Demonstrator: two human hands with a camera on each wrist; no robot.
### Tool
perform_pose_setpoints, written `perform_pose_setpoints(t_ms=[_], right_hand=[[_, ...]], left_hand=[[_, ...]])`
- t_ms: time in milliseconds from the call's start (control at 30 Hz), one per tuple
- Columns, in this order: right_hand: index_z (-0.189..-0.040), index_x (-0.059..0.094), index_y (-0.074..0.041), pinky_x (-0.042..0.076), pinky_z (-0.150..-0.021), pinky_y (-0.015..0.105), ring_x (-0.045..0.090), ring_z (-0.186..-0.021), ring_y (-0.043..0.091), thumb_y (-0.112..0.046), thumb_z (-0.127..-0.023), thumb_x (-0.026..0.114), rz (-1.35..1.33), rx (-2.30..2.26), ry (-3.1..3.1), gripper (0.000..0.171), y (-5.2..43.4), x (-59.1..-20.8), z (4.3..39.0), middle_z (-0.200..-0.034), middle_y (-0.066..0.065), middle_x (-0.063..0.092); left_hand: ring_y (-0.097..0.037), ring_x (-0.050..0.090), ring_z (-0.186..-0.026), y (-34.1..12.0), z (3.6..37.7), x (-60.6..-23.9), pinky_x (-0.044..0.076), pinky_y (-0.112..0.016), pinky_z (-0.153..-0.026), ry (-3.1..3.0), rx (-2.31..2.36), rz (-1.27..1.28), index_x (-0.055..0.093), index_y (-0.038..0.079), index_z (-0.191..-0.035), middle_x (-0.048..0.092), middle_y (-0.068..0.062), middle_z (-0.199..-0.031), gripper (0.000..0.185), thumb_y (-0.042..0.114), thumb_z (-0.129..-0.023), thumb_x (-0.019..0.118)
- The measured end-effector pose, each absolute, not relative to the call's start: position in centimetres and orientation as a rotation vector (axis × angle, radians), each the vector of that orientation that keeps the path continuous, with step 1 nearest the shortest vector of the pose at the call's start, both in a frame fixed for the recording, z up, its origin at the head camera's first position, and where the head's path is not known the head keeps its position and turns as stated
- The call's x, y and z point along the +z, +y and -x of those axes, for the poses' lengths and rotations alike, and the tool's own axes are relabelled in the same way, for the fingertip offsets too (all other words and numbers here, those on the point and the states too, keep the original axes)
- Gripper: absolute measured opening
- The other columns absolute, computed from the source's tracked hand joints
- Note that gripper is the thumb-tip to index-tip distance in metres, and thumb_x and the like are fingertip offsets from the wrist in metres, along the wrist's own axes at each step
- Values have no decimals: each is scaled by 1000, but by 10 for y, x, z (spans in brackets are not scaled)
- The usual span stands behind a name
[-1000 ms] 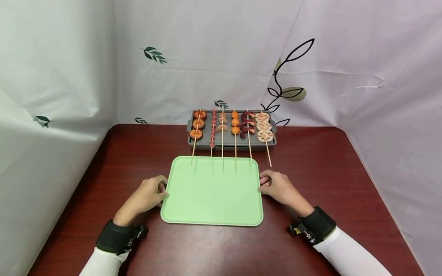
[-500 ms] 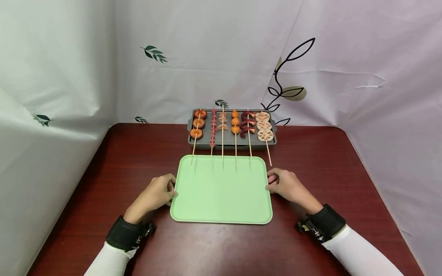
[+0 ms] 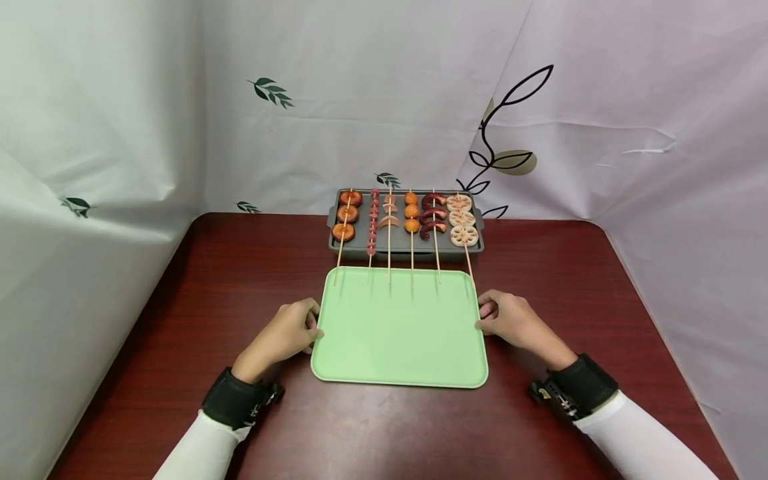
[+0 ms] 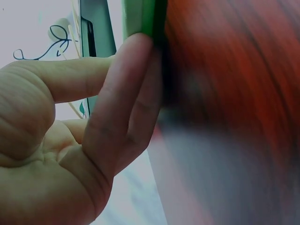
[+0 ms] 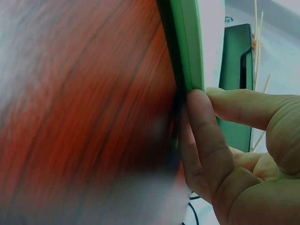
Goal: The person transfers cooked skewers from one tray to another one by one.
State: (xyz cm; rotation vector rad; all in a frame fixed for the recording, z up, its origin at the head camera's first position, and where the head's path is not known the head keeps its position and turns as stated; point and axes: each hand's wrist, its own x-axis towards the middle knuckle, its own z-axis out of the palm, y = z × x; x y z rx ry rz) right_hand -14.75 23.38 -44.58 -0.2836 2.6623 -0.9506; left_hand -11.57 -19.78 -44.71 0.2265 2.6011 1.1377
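1. Gripping the green tray (image 3: 399, 333) at mid-worktop, left hand (image 3: 287, 333) and right hand (image 3: 511, 323) curl fingers on its side edges.
2. Grey grill pan (image 3: 360, 249) with skewers (image 3: 411, 240) sits just behind, sticks overhanging the tray's far edge.

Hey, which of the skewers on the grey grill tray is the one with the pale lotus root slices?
The rightmost skewer, at the right end of the grey grill tray: three pale round slices with holes. Its stick slants toward the right hand.

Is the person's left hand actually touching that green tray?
Touching. In the left wrist view the fingertips of the left hand press against the edge of the green tray, with no gap between them.
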Motion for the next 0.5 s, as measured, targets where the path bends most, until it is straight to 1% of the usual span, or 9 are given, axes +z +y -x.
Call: perform_pose_setpoints(t_ms=[233, 500], right_hand=[[-120, 63, 5, 50, -65, 26, 60, -81, 17, -10, -89, 76, 291, -949, 2652, 36, 238, -444, 149, -97, 10, 66], [-120, 64, 3, 50, -67, 26, 61, -80, 16, -13, -89, 76, 282, -946, 2667, 37, 240, -450, 149, -96, 7, 66]], left_hand=[[-17, 63, -54, -193, 118, -449, 60, -28, -51, 2581, 1138, -200, 60, -4, -112, 59, -9, -78, 24, -5, -91, 72], [-18, 64, -54, -193, 117, -448, 60, -29, -50, 2583, 1144, -199, 60, -5, -111, 59, -9, -78, 23, -5, -90, 72]])
